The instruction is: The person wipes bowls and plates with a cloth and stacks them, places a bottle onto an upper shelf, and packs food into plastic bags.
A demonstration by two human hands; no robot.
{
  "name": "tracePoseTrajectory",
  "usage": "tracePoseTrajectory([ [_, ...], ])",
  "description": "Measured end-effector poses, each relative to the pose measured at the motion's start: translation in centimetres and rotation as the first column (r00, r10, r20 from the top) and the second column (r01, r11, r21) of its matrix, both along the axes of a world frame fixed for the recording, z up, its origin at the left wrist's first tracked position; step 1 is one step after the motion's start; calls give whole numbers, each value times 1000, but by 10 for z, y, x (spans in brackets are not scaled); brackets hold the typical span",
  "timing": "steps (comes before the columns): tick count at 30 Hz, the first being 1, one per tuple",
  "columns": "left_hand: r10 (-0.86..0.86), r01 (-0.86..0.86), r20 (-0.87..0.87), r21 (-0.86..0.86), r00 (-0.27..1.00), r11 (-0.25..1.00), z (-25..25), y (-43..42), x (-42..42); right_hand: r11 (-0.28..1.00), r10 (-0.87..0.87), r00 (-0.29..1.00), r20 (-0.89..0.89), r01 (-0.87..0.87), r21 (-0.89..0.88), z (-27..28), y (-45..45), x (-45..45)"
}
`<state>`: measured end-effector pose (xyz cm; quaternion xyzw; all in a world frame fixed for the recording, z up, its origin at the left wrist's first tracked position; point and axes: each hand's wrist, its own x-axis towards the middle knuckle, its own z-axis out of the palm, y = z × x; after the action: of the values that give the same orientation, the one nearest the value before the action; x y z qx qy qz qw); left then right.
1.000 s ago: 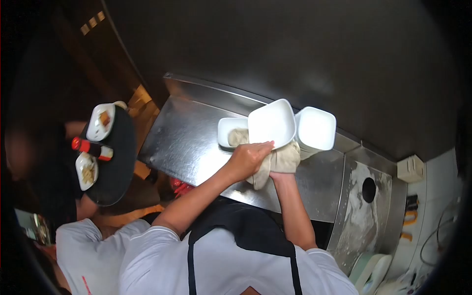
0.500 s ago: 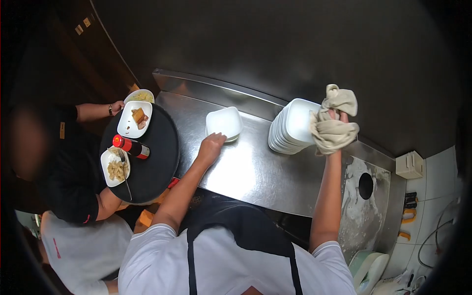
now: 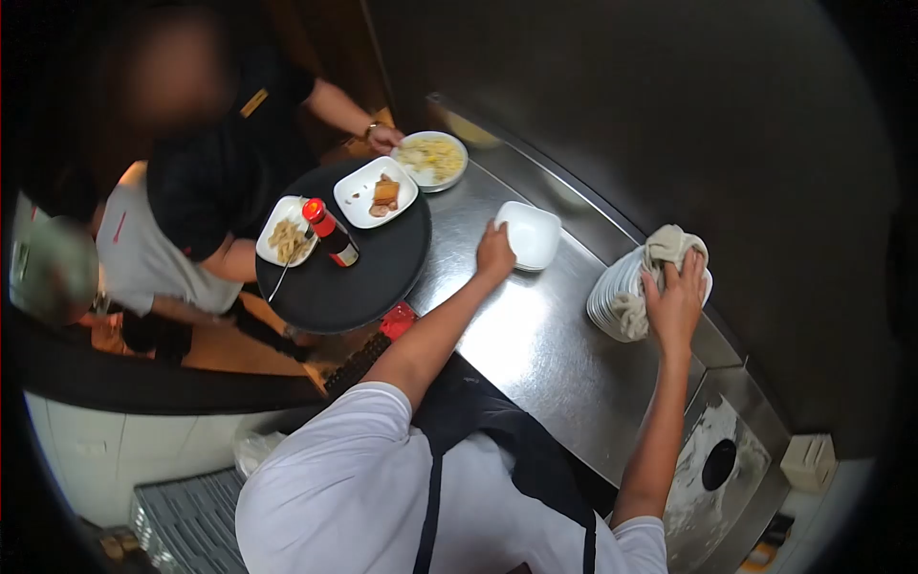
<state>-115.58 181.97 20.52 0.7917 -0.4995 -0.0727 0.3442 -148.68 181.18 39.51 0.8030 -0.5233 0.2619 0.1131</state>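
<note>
Under the spread right hand (image 3: 676, 304), the cloth (image 3: 666, 246) just landed on the dish stack (image 3: 604, 298), now the busy pile, left hand (image 3: 494, 254) gripping white dishes (image 3: 535, 235).

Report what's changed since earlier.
The left hand moved leftward from the beige cloth to the short stack of square white bowls; the right hand brought the cloth rightward, against the tall white dish stack. A round white bowl of yellow food shifted over the steel counter. Unchanged: red-capped bottle on round black tray.

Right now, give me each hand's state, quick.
Left hand: at the edge of the small dish stack; grip cannot be told.
Right hand: open, spread over the cloth on the tall dish stack.
</note>
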Motion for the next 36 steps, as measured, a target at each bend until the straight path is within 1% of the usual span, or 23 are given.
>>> tracePoseTrajectory([
  [1,-12,12,-6,1,1000,1000,0,1,-10,1000,17,1000,8,-17,0,-3,-1,-5],
  [3,-49,48,-89,-11,995,999,-4,4,-24,999,39,999,11,-39,5,-3,-2,-5],
  [5,-84,79,-98,-55,992,995,-17,3,-36,999,22,999,32,-23,28,-4,0,-3],
  [7,-162,155,-150,-54,975,986,-14,11,-51,997,-7,999,42,3,75,-5,0,-8],
  [10,-263,267,-203,-6,943,964,-12,19,-65,997,2,1000,26,-4,73,-10,-3,-16],
  [13,-311,307,-153,-51,938,950,-5,27,-74,991,30,1000,-2,-29,129,-7,-3,-17],
  [14,-286,284,-44,-47,957,958,-1,29,-80,988,33,999,7,-33,153,-8,-4,-18],
  [17,-437,420,24,-333,899,844,41,40,-116,974,69,997,21,-72,216,-12,-10,-19],
  [19,-609,594,126,-442,783,672,64,42,-151,968,110,994,16,-111,227,-14,-14,-20],
  [21,-705,673,57,-362,707,646,99,49,-182,950,195,974,114,-216,225,-18,-21,-24],
  [22,-691,652,29,-362,722,666,95,50,-197,937,235,958,164,-268,223,-23,-23,-31],
  [23,-672,626,5,-367,741,688,92,46,-206,871,222,922,317,-334,360,-27,-29,-35],
  [24,-648,595,-23,-370,762,713,89,45,-210,773,184,870,458,-416,479,-35,-35,-42],
  [25,-653,593,-23,-395,757,702,90,46,-207,647,120,807,578,-505,571,-39,-43,-48],
  [26,-658,589,-27,-419,752,691,93,48,-204,506,58,757,651,-584,635,-42,-50,-58],
  [27,-666,587,-32,-441,745,678,96,50,-202,483,62,790,610,-559,674,-29,-46,-60],
  [28,-673,572,-88,-453,735,684,102,52,-197,652,163,850,500,-473,593,-13,-39,-59],
  [29,-659,570,-43,-461,751,680,105,48,-191,793,231,901,366,-392,465,6,-31,-55],
  [30,-645,571,3,-468,764,675,106,44,-190,880,292,924,248,-361,309,30,-17,-48],
  [31,-633,574,44,-472,773,669,106,41,-190,931,321,939,119,-336,141,46,-6,-41],
  [32,-630,598,77,-422,773,681,103,33,-190,935,348,937,41,-350,61,50,-5,-39],
  [35,-649,608,32,-387,760,693,113,15,-179,948,306,916,-260,-267,175,31,-28,-43],
  [36,-642,599,61,-435,764,672,116,10,-172,960,278,926,-254,-262,97,29,-24,-29],
])
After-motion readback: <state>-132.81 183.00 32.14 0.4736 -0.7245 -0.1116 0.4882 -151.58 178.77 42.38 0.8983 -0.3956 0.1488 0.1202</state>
